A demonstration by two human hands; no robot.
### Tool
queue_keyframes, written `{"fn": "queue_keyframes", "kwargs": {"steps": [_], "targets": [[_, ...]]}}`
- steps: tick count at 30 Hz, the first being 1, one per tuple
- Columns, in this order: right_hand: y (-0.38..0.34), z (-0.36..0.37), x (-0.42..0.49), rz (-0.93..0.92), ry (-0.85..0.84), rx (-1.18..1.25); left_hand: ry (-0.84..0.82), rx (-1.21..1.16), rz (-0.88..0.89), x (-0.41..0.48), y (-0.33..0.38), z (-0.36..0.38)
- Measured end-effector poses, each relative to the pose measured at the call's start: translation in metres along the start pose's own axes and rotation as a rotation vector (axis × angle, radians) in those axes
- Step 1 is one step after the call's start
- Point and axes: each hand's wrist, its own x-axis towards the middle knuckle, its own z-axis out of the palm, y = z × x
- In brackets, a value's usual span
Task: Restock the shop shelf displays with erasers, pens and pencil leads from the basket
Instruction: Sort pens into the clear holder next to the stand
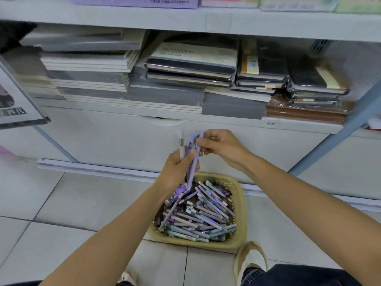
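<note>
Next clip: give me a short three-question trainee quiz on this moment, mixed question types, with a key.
1. True or false: the yellow plastic mesh basket stands on the shelf.
2. The left hand grips: A erasers, B a bunch of lilac and white pens, C a notebook.
3. The right hand pinches the top of one ____ pen.
Key: 1 false, it stands on the tiled floor; 2 B; 3 lilac.
</note>
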Motion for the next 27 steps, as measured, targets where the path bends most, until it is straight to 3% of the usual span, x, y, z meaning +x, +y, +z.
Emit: {"fn": "queue_keyframes", "kwargs": {"steps": [9, 15, 21, 27], "targets": [[-0.126, -0.013, -0.024, -0.299, 0.043, 0.022, -0.193, 0.034, 0.162, 0.0, 0.124, -0.018], [-0.204, -0.018, -0.035, -0.458, 0.16, 0.018, -0.133, 0.083, 0.316, 0.006, 0.199, -0.012], [-0.292, -0.037, -0.034, -0.75, 0.385, -0.14, -0.007, 0.032, 0.504, 0.022, 0.256, -0.027], [-0.326, -0.042, -0.01, -0.663, 0.407, -0.492, 0.139, 0.174, 0.572, 0.039, 0.276, -0.045]]}}
